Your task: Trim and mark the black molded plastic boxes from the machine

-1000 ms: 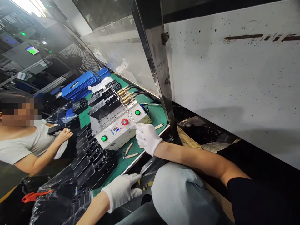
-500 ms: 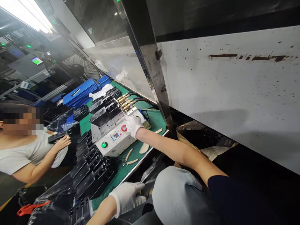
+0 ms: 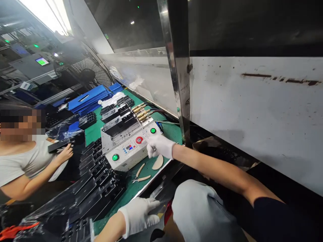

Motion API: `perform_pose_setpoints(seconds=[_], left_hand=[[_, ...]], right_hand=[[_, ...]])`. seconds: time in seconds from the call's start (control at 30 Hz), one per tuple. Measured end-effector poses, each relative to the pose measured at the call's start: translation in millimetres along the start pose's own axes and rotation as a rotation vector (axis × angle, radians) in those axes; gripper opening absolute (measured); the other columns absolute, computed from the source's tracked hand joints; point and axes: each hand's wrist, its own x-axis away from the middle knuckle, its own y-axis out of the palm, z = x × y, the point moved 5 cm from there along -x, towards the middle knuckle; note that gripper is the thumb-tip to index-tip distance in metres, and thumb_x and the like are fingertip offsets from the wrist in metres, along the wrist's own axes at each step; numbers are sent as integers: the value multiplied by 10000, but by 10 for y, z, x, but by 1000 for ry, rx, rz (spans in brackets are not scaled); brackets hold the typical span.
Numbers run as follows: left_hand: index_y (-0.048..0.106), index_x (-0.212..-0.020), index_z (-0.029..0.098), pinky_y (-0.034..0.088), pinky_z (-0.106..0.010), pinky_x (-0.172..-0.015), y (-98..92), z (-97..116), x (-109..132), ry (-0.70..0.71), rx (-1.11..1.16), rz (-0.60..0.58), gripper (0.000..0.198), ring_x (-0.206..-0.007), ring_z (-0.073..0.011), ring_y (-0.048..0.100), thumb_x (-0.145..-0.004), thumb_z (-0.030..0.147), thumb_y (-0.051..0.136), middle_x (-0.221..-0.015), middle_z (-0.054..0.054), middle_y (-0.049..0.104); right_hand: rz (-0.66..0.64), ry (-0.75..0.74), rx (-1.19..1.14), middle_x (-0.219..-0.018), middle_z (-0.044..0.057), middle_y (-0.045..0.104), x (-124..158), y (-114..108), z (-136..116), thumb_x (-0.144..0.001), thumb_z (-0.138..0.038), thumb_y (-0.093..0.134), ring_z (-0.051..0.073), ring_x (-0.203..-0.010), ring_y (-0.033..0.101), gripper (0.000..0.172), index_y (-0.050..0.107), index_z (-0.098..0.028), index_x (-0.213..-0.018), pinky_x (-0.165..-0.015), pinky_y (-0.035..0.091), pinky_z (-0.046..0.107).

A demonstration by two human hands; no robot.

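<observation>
Currently right hand (image 3: 160,147) grips thin metal rod (image 3: 142,127) over white control box (image 3: 136,155) (display (image 3: 129,147), label (image 3: 124,165) too small to read); left hand (image 3: 140,215), fingers (image 3: 152,203) loosely parted, near desk (image 3: 174,131) edge.

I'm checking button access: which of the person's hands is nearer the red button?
Right. The right hand is close, right of the red button in the picture; the left hand is farther off, much lower in view.

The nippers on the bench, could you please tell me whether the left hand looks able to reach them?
Probably yes: the left hand looks open and is close by, near the bench edge, and nothing appears to cover the nippers.
</observation>
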Motion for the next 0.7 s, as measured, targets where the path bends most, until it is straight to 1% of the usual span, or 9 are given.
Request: perform_pose_setpoints(seconds=[0.07, 0.13, 0.23, 0.3, 0.37, 0.43, 0.53, 0.63, 0.7], left_hand=[[598, -1404, 311, 532, -377, -968, -12, -56, -51, 15, 0, 13, 503, -1141, -328, 680, -928, 470, 553, -1333, -62, 677], [596, -1411, 289, 540, -410, -964, -17, -121, -115, -17, -24, 28, 532, -1127, -350, 683, -901, 441, 592, -1339, -81, 671], [628, -1364, 271, 558, -421, -918, 12, -169, -177, -12, -57, 29, 510, -1065, -357, 705, -877, 425, 621, -1263, -94, 702], [644, -1333, 275, 566, -400, -890, 50, -176, -183, 19, -45, 18, 474, -1039, -344, 715, -883, 424, 616, -1208, -83, 723], [648, -1320, 273, 568, -390, -876, 85, -191, -177, 34, -19, 10, 462, -1028, -336, 718, -888, 435, 611, -1177, -77, 735], [651, -1307, 265, 568, -396, -874, 108, -221, -180, 32, -8, 15, 459, -1028, -341, 717, -887, 444, 607, -1172, -84, 737], [671, -1237, 251, 565, -410, -879, 123, -278, -217, 16, -27, 31, 417, -1030, -348, 713, -873, 445, 617, -1166, -98, 730], [663, -1246, 258, 559, -407, -897, 135, -308, -256, -3, -47, 14, 426, -1047, -340, 707, -858, 431, 637, -1158, -94, 727], [656, -1273, 251, 559, -417, -899, 136, -305, -257, -23, -66, -8, 444, -1047, -343, 706, -864, 421, 627, -1165, -102, 724]], right_hand=[[9, 62, -58, -580, -55, 528, 87, -9, 37, -1015, -245, 424, 116, -501, 572, 245, 595, -111, -1129, -504, 458, 229], [26, 70, -105, -458, -98, 406, 181, 28, 50, -956, -190, 378, 119, -389, 500, 260, 560, -109, -1123, -423, 347, 216], [32, 58, -190, -417, -122, 391, 331, 141, 73, -893, -272, 468, 118, -317, 445, 258, 530, -133, -1101, -376, 249, 218], [26, 52, -227, -417, -131, 401, 477, 189, 103, -878, -377, 516, 109, -286, 414, 299, 520, -154, -1077, -354, 230, 218], [12, 59, -180, -419, -127, 411, 675, 176, 138, -887, -474, 515, 102, -272, 389, 340, 522, -168, -1033, -334, 230, 218], [22, 77, -64, -417, -116, 421, 891, 83, 162, -899, -526, 492, 91, -270, 351, 365, 528, -176, -993, -324, 234, 214], [90, 123, 133, -401, -104, 419, 1119, -141, 175, -883, -522, 479, 76, -291, 297, 358, 538, -176, -951, -327, 204, 199], [161, 150, 229, -385, -105, 390, 1157, -297, 195, -870, -523, 445, 68, -317, 270, 353, 526, -183, -920, -353, 195, 189], [152, 156, 241, -388, -103, 391, 1114, -303, 228, -861, -523, 428, 69, -326, 275, 351, 519, -188, -913, -360, 201, 189]])
